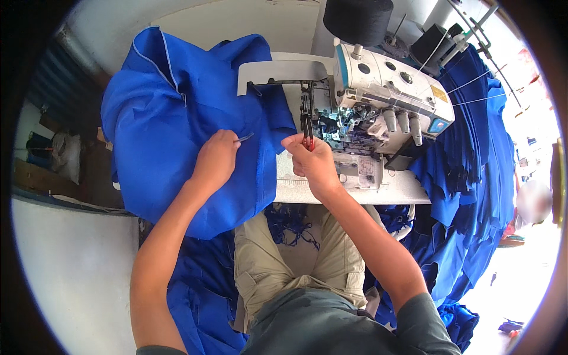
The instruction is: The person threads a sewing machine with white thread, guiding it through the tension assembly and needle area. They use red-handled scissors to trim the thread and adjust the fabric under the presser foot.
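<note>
Left hand (216,157): fingers closed around a slim metal tool (244,138), whose end projects to the right past the knuckles. The hand lies over the blue cloth (177,130); whether it presses on the cloth or is held just above it cannot be determined. The exact kind of tool is likewise not established (only its end shows).

Right hand (313,165): holding a red-handled tool (308,142), its dark tip directed away from the wearer, toward the needle area of the sewing machine (393,89). Contact between tip and machine cannot be confirmed. The two hands are apart, the right one near the front edge of the machine's working parts.

The blue cloth is spread on the left of the desk (411,190), bunched at the far side, with a pale-edged fold at its upper left; its near edge hangs over the front. The sewing machine, white with blue-green trim, stands right of the cloth, its metal mechanism exposed.

Behind the machine: a large black thread cone (358,21), with a smaller black cone (429,48) to its right. At the right side, a thick pile of blue fabric pieces (467,142) hangs in layers. Blue scraps (293,225) show below the desk, between the wearer's beige trousers (263,254).
</note>
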Demonstrator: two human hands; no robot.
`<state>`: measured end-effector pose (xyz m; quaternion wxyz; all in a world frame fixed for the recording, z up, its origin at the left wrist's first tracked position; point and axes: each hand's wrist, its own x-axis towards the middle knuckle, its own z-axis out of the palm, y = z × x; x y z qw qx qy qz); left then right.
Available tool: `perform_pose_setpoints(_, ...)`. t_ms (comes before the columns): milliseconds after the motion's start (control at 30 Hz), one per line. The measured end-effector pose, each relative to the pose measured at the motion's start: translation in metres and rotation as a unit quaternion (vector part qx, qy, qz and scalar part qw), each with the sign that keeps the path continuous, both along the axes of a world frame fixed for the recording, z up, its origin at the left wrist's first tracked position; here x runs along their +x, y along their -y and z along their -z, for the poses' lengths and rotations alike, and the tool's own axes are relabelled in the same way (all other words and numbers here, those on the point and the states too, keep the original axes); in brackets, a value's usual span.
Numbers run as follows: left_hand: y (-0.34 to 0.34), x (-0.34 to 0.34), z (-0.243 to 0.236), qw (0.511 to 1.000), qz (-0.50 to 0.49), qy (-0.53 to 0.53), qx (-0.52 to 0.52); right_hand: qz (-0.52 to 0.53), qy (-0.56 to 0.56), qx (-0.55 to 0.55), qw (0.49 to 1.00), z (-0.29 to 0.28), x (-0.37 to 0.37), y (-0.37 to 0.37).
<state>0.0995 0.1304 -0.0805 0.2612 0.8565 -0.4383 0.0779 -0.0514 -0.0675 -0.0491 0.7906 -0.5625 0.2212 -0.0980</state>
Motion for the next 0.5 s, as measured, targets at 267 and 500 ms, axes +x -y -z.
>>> perform_pose_setpoints(267,-0.004,-0.059,-0.053,0.97,-0.002,-0.208,-0.122,0.001,0.015,-0.026,1.0,-0.013,0.0,-0.001)
perform_pose_setpoints(500,-0.011,-0.073,-0.072,0.983,0.074,-0.15,-0.075,-0.008,0.018,-0.064,0.998,-0.012,-0.001,0.007)
